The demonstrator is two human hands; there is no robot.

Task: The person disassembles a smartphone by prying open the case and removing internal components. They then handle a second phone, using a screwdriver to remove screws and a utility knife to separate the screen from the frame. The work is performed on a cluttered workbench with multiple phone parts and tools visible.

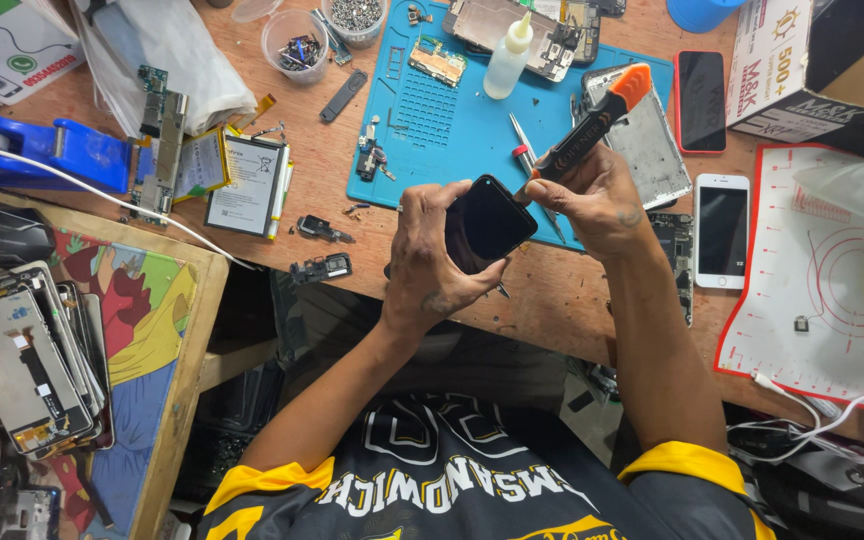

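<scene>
The left hand grips a black glossy smartphone; the right hand holds a black orange-tipped pry tool at its still-closed edge.

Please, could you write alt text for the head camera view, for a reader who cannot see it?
Seen from above, a person's left hand holds a black phone while the right hand presses a black pry tool with an orange tip against its edge. Behind lie a blue repair mat, a white phone and phone parts.
</scene>
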